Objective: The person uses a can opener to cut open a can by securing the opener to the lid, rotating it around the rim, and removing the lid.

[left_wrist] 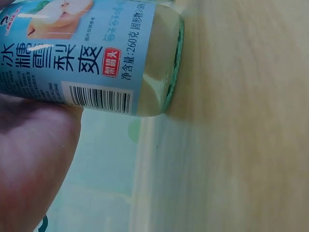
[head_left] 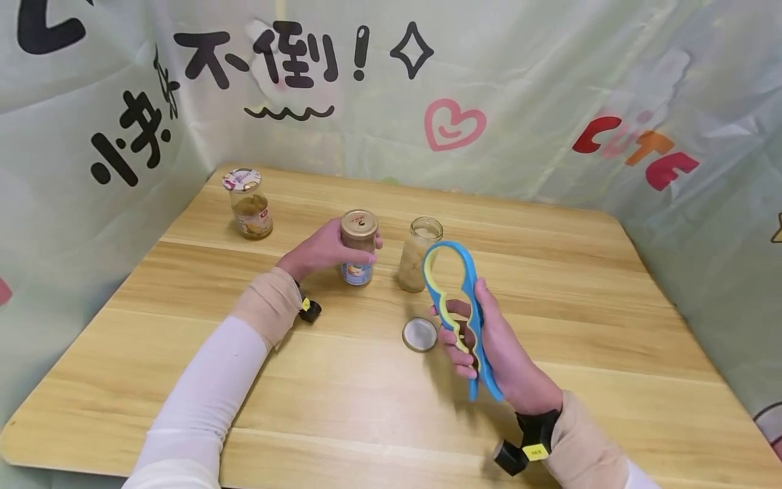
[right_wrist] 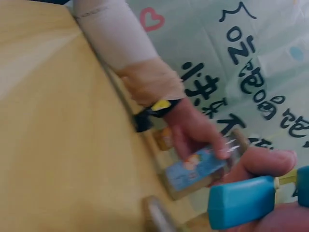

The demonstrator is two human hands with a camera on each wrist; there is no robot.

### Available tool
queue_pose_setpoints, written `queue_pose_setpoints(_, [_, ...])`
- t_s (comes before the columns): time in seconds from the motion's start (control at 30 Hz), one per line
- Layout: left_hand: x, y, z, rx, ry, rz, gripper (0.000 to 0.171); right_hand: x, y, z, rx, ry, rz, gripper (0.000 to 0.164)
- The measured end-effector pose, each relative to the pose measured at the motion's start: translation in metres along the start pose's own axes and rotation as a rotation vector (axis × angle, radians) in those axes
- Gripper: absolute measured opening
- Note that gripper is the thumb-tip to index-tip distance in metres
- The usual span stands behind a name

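My left hand (head_left: 320,248) grips a glass jar of pears (head_left: 357,273) with a gold lid and a blue label, thumb across its front. In the left wrist view the jar's base is right at the tabletop. My right hand (head_left: 506,353) holds a blue jar opener (head_left: 470,272) with a yellow scalloped inner edge, its round loop pointing up and away. Beyond the opener stands a lidless glass jar (head_left: 412,263) with pale contents. A loose round lid (head_left: 420,335) lies on the table near my right fingertips, its silvery side up.
Toward the back left of the wooden table (head_left: 305,407) stands another glass jar (head_left: 253,219) with a pink and white patterned lid. A printed fabric sheet (head_left: 525,81) hangs around the table's back and sides.
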State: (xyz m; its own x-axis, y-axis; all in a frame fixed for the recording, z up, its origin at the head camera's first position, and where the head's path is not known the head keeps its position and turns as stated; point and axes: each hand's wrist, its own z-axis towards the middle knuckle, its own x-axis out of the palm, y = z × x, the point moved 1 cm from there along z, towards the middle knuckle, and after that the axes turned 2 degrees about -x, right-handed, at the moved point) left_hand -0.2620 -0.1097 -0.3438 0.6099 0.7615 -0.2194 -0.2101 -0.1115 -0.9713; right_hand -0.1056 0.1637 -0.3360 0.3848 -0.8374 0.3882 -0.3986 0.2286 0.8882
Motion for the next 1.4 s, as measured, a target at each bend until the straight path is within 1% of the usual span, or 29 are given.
queue_pose_setpoints(0.03, [0.000,0.001,0.000,0.007,0.003,-0.003,0.044,0.001,0.005,0.000,-0.021,0.011,-0.014,0.084])
queue_pose_setpoints(0.1, [-0.003,0.009,0.002,0.024,0.005,-0.004,0.048,0.002,0.015,0.001,-0.060,0.029,-0.055,0.083])
queue_pose_setpoints(0.17, [-0.005,0.016,0.004,0.028,0.002,-0.003,0.050,0.005,0.024,0.002,-0.103,0.034,-0.100,0.082])
queue_pose_setpoints(0.27, [-0.006,0.018,0.004,0.031,0.001,-0.011,0.049,0.009,0.037,0.003,-0.154,0.028,-0.157,0.081])
queue_pose_setpoints(0.37, [-0.004,0.008,0.000,0.019,0.009,-0.014,0.046,0.010,0.047,0.004,-0.190,0.006,-0.183,0.081])
queue_pose_setpoints(0.47, [-0.002,0.003,-0.001,0.011,0.017,-0.010,0.045,0.010,0.053,0.006,-0.212,-0.014,-0.194,0.082])
queue_pose_setpoints(0.63, [-0.002,0.003,-0.001,0.004,0.015,-0.015,0.047,0.009,0.058,0.010,-0.245,-0.020,-0.164,0.083])
queue_pose_setpoints(0.83, [-0.002,0.004,0.000,0.001,0.015,-0.016,0.048,0.009,0.062,0.017,-0.277,-0.034,-0.178,0.086])
queue_pose_setpoints(1.03, [-0.002,0.004,0.000,0.003,0.014,-0.021,0.040,0.010,0.065,0.027,-0.299,-0.037,-0.169,0.081])
queue_pose_setpoints(1.2, [-0.002,0.005,0.000,0.003,0.007,-0.035,0.041,0.014,0.066,0.037,-0.305,-0.058,-0.211,0.082])
queue_pose_setpoints(1.3, [-0.003,0.005,0.001,0.008,0.014,-0.048,0.044,0.017,0.067,0.041,-0.309,-0.079,-0.243,0.083])
queue_pose_setpoints(1.4, [-0.004,0.006,0.000,0.004,0.016,-0.055,0.043,0.022,0.068,0.044,-0.315,-0.091,-0.281,0.083])
